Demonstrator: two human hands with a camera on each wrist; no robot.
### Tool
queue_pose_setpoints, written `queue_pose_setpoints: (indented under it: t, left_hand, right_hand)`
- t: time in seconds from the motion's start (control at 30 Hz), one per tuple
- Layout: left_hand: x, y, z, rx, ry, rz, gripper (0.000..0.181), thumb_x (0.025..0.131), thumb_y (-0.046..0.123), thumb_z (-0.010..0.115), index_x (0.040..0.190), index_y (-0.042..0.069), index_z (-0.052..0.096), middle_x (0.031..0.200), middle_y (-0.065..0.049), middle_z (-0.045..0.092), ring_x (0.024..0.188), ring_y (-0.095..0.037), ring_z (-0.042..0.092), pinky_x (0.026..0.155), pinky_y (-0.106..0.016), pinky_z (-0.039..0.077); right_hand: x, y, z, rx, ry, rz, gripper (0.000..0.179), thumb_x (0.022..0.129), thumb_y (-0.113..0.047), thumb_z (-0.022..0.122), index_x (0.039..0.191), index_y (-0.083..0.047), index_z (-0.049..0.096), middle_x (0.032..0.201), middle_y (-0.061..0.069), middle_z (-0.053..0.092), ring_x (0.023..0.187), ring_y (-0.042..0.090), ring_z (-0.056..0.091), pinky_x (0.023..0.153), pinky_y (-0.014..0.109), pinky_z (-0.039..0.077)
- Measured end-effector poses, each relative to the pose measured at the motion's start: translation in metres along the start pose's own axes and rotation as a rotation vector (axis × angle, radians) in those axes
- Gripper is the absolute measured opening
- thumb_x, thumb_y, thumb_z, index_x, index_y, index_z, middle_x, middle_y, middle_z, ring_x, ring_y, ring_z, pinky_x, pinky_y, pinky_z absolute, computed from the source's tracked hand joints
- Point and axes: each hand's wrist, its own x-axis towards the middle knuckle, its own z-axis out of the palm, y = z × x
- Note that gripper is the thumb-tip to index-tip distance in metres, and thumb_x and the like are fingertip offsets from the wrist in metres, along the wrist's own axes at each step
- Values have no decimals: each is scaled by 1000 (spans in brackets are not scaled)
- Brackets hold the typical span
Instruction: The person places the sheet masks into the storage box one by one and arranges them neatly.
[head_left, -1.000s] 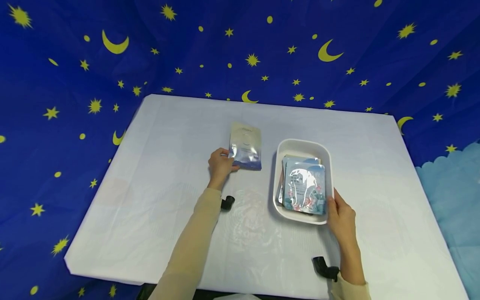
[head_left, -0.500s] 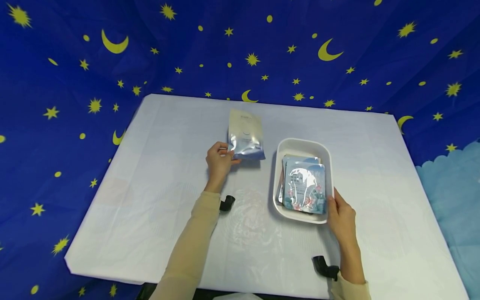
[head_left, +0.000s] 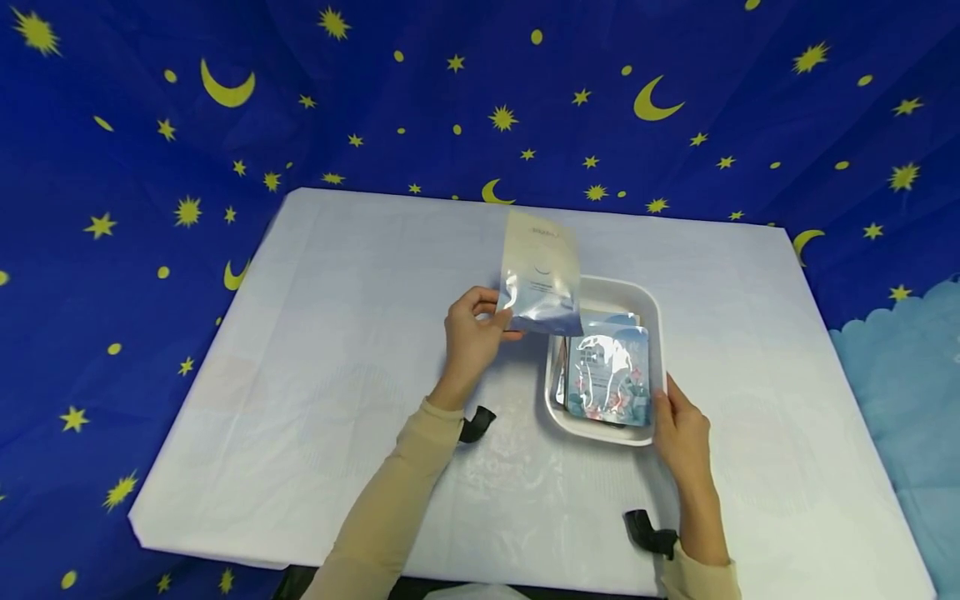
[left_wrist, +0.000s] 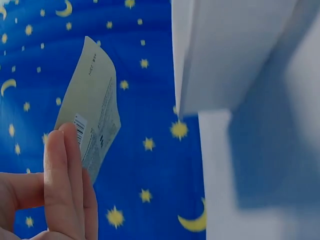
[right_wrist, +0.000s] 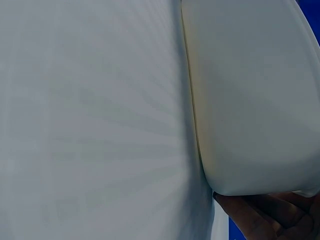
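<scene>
A cream-to-blue sheet mask packet (head_left: 543,275) hangs in the air, its lower left edge pinched by my left hand (head_left: 474,333). It overlaps the far left part of a white tray (head_left: 633,292) in the head view. From the left wrist, the packet's printed back (left_wrist: 90,85) with a barcode shows behind the fingers (left_wrist: 62,180). My right hand (head_left: 684,437) grips the tray's near right side, thumb at the rim. The right wrist view has that hand (right_wrist: 280,215) against the tray's outer wall (right_wrist: 255,100). Light-blue flowered packets (head_left: 609,375) lie stacked inside the tray.
A white cloth (head_left: 360,275) covers the table. Dark blue fabric (head_left: 420,92) with yellow stars and moons hangs behind and to the left. Light-blue scalloped fabric (head_left: 907,375) lies at the right. Black mounts (head_left: 648,533) sit at both wrists.
My left hand has lifted the sheet mask packet off the table and carried it right, so it now partly covers the tray. The right hand and tray stay in place.
</scene>
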Motion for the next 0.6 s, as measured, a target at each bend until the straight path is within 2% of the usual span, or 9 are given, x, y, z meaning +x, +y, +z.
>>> queue_pose_setpoints:
  t: [0.17, 0.33, 0.6]
  left_hand:
    - [-15, -8, 18, 51, -93, -3, 15, 87, -13, 61, 102, -13, 58, 89, -19, 56, 71, -41, 71, 61, -33, 60]
    - [-28, -21, 34, 130, -159, -16, 17, 89, -8, 61, 106, -9, 60, 97, -24, 58, 71, -39, 72, 61, -30, 60]
    - [-45, -37, 55, 208, -192, -23, 18, 89, -5, 63, 106, -9, 59, 97, -23, 60, 67, -33, 72, 61, -34, 60]
  right_hand:
    - [-1, -1, -1, 0, -8, 2, 42, 103, -15, 42, 139, 3, 50, 121, 35, 60, 110, 52, 59, 88, 65, 46]
    - [0, -1, -2, -1, -8, 3, 41, 103, -15, 43, 139, 3, 50, 121, 35, 60, 113, 53, 57, 90, 66, 45]
    - [0, 0, -2, 2, 4, -9, 41, 102, -15, 44, 139, 1, 51, 117, 35, 61, 106, 52, 60, 86, 65, 46]
